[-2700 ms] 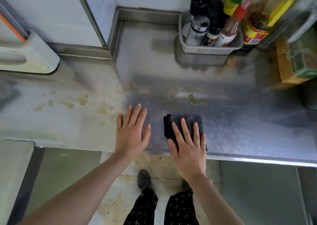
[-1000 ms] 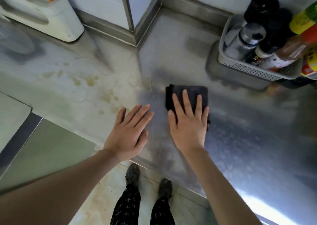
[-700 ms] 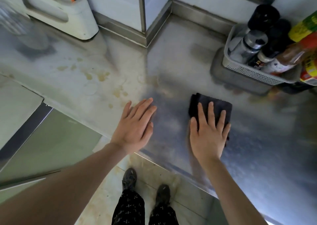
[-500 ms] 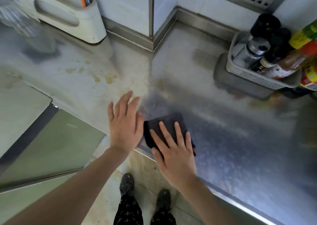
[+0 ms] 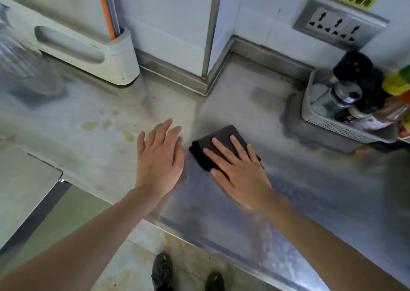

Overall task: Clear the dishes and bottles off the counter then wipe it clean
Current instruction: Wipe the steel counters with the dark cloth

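A folded dark cloth (image 5: 221, 138) lies on the steel counter (image 5: 299, 190). My right hand (image 5: 238, 170) presses flat on it with straight fingers. Just left of the cloth, my left hand (image 5: 158, 157) rests flat on the counter, fingers straight and holding nothing. Brownish stains (image 5: 106, 124) mark the counter to the left of my left hand. The surface right of the cloth looks wet and streaked.
A grey basket (image 5: 346, 131) of bottles and shakers stands at the back right. A white holder (image 5: 88, 53) sits at the back left against the wall. A socket panel (image 5: 337, 24) is on the wall. The counter's front edge (image 5: 221, 244) runs diagonally below my arms.
My right hand slid the cloth away from the front edge and a little to the right. My left hand stayed flat beside it. The view tilted up toward the wall.
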The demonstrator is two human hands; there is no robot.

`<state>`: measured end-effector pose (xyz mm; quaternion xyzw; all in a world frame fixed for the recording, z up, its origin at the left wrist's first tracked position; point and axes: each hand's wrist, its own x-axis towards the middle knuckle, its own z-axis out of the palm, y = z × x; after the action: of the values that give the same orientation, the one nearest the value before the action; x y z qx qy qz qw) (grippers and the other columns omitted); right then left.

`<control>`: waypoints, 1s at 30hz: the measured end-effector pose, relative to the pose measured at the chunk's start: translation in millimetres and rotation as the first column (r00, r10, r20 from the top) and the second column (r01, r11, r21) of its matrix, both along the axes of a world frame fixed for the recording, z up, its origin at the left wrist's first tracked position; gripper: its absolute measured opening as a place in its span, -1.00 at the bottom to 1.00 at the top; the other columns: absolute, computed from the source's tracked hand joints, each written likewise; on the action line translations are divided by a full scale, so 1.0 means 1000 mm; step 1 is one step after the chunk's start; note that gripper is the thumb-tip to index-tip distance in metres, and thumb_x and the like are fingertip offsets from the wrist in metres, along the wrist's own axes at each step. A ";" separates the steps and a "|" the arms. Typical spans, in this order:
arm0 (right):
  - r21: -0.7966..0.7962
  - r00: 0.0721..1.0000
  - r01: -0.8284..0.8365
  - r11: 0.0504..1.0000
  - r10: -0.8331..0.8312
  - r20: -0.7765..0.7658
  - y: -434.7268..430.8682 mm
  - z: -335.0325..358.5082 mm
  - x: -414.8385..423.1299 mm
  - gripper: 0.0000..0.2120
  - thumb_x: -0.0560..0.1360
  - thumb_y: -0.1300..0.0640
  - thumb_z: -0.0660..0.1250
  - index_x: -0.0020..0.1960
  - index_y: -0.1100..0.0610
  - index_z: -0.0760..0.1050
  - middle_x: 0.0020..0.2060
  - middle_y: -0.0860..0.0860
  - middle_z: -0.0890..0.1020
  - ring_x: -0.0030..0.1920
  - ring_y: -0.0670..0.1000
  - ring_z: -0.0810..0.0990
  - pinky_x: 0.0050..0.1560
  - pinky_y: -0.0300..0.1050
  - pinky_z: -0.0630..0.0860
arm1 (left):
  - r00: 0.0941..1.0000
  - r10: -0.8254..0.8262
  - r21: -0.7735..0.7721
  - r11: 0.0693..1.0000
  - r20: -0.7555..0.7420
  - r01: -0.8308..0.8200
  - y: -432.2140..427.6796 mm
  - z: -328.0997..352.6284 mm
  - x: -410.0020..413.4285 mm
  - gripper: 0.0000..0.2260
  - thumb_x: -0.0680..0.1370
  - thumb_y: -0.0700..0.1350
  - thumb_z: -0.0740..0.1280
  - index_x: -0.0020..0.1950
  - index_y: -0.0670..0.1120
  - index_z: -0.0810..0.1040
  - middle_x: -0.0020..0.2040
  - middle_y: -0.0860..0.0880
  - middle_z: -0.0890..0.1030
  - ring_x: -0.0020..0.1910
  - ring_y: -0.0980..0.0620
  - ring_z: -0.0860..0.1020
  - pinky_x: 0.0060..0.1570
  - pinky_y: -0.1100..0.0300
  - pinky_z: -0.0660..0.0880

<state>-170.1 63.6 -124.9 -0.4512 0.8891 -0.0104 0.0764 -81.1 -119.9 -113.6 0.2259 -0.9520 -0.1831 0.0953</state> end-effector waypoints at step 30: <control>-0.058 0.898 -0.431 0.901 0.434 0.076 -0.032 0.000 -0.045 -0.54 0.57 -0.16 0.02 0.46 -0.17 0.16 0.48 -0.10 0.23 0.48 0.19 0.17 0.37 0.29 0.12 | 0.908 0.397 0.056 0.912 0.137 -0.407 0.032 0.000 0.015 -0.57 0.59 0.05 -0.03 0.43 0.01 0.29 0.49 -0.10 0.22 0.47 -0.10 0.10 0.39 -0.05 -0.11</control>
<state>-215.5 32.0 -125.3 -0.6379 0.7621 -0.0303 0.1063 -65.8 -88.4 -113.3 0.4316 -0.8807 -0.1846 0.0629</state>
